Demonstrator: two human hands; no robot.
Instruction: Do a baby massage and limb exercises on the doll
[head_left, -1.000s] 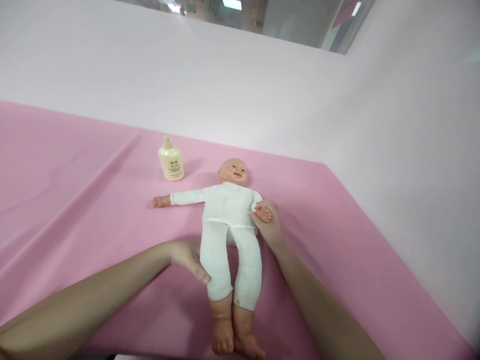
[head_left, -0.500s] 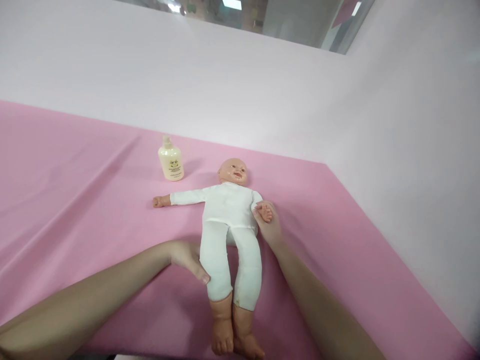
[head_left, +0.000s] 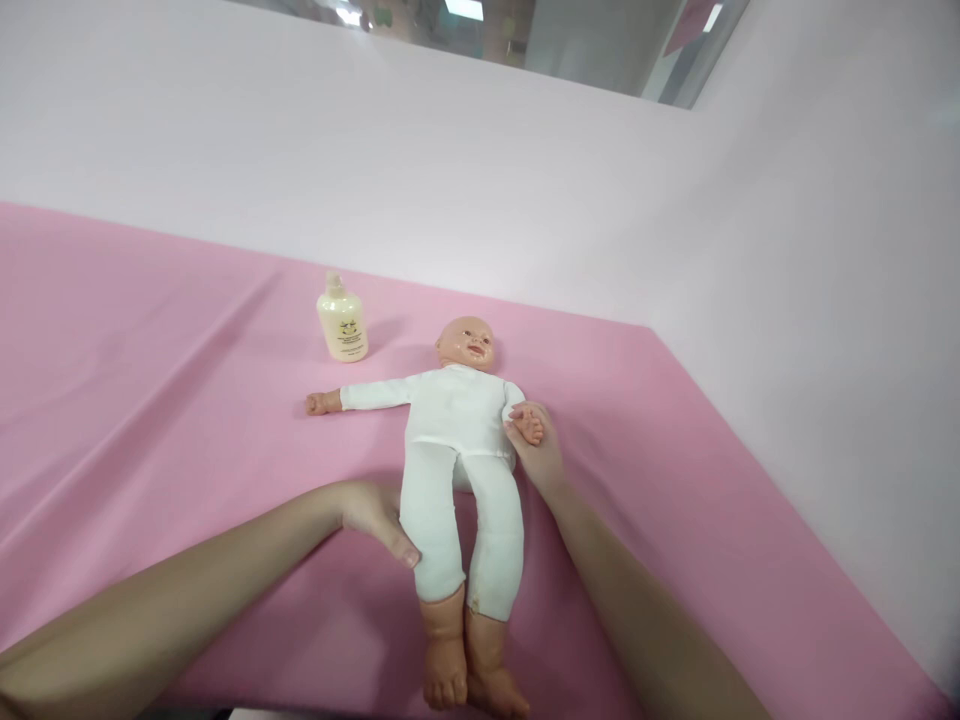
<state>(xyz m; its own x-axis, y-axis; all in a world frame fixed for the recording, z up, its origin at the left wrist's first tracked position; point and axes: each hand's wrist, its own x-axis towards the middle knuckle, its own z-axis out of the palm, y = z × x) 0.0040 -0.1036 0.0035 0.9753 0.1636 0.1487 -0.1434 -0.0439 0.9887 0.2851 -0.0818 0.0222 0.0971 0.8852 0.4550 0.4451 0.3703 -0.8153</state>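
A baby doll (head_left: 454, 430) in a white bodysuit lies on its back on the pink cloth (head_left: 150, 400), head away from me, one arm stretched out to the left. My left hand (head_left: 375, 515) grips the doll's nearer leg at the thigh, thumb on top, fingers hidden beneath. My right hand (head_left: 536, 450) holds the doll's small hand and forearm against the doll's side. A cream lotion bottle (head_left: 342, 320) stands upright on the cloth, left of the doll's head.
The pink cloth covers the table up to white walls at the back and right. Folds run across the cloth on the left. The table's right edge runs diagonally along the right wall.
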